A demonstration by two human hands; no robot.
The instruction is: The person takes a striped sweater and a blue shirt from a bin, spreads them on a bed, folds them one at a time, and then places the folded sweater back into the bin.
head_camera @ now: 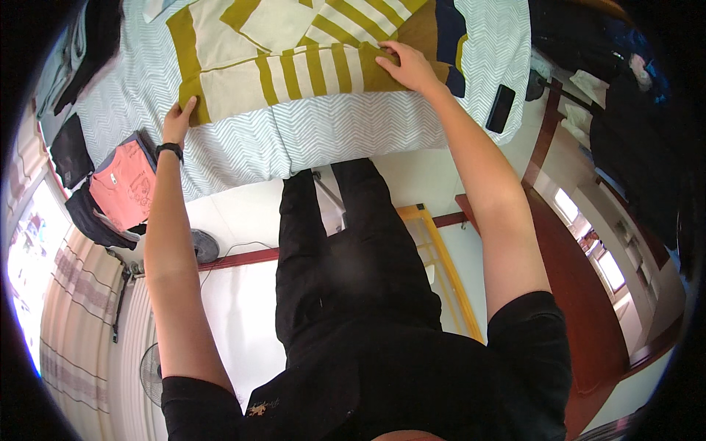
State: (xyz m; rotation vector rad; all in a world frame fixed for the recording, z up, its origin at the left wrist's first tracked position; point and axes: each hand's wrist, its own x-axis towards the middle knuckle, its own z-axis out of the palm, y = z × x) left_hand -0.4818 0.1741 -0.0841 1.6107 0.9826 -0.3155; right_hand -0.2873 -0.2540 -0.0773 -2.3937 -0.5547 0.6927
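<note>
A knit sweater (229, 99) in mustard, cream, brown and navy lies on a bed with a zigzag-patterned cover (353, 127). A striped sleeve (353, 22) is folded across it, and a long striped section runs along its near edge. My left hand (177, 122), below a black wristband, is at the sweater's near left corner with the thumb over the mustard cuff. At the right end of the striped section, my right hand (411, 67) rests on the brown part. Its thumb and fingers are spread on the cloth; whether they pinch it is unclear.
A black phone (500, 108) lies near the bed's right edge. Folded clothes, with a pink T-shirt (126, 184) on top, are stacked at left. Dark garments (71, 151) lie behind them. A fan (150, 375) and a reddish wooden panel (568, 286) flank me.
</note>
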